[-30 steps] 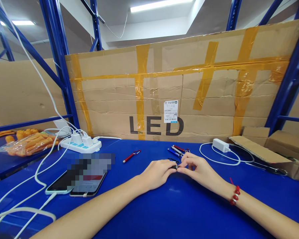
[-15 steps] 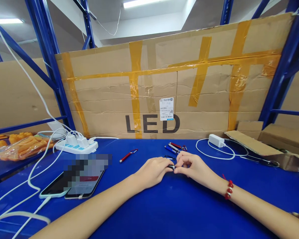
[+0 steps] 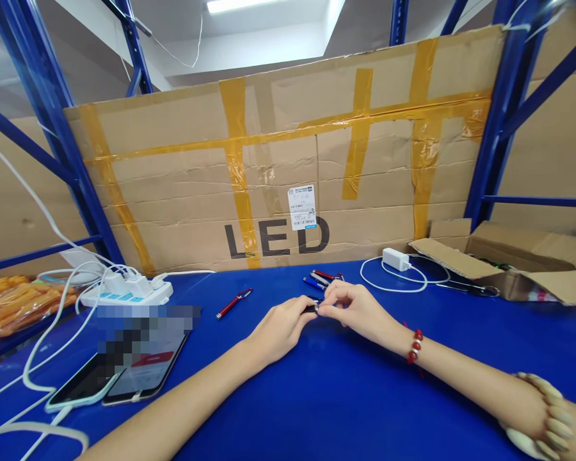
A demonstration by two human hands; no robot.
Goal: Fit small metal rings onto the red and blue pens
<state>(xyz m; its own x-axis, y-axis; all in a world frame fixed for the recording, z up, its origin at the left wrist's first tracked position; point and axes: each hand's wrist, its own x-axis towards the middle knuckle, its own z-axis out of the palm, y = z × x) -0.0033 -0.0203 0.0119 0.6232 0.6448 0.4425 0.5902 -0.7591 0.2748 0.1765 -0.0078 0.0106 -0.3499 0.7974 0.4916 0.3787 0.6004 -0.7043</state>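
Observation:
Both my hands meet over the table's middle, around a slim black tube (image 3: pixel 310 308) with a silver end. My left hand (image 3: pixel 279 330) is closed on its body and covers most of it. With thumb and forefinger, my right hand (image 3: pixel 358 310) pinches the silver end. A small dark clip shows just behind the fingers. Beyond the hands lie several similar slim tubes, among them a blue one (image 3: pixel 315 283) and a red one (image 3: pixel 322 275), partly hidden by my right hand. Apart to the left rests another red tube (image 3: pixel 228 307) with a carabiner clip.
Two phones (image 3: pixel 146 371) with white cables lie at the left, before a white power strip (image 3: pixel 146 294). A white charger (image 3: pixel 396 259) with its cable lies at back right, beside an open cardboard box (image 3: pixel 513 285). A large cardboard sheet (image 3: pixel 201 192) stands behind the blue table (image 3: pixel 317 403).
My view has turned a little to the right, so everything sits further left in the picture. Both hands stay closed on the black tube, with the right fingers slightly shifted at its end.

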